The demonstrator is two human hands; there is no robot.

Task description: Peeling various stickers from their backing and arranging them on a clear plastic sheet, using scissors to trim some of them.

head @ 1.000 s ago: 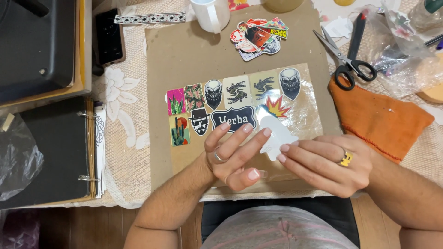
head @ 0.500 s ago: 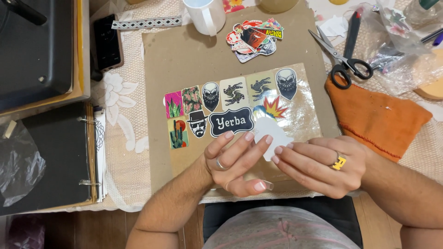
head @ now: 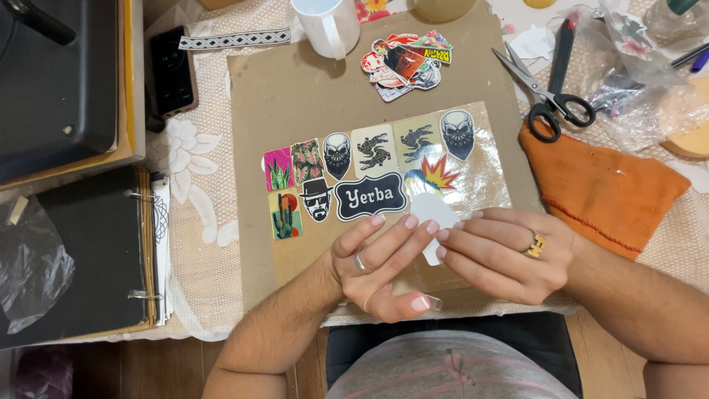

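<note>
- bare brown board [head: 295,96] open between mug [head: 326,26] and sticker rows [head: 362,174], hand can pass
- loose sticker pile [head: 405,57] blocks top middle
- scissors [head: 546,81] and orange cloth [head: 602,188] crowd right side
- phone [head: 171,70], black binder [head: 74,255] fill left
- both hands, left hand [head: 380,266], right hand [head: 502,255], occupy near edge

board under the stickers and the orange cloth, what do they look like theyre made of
The board looks like plain brown cardboard: matt, flat, with cut edges. The orange cloth looks like soft woven fabric, matt, with folds and a stitched hem. The clear sheet over the stickers looks like glossy plastic film, since it glints.
</note>
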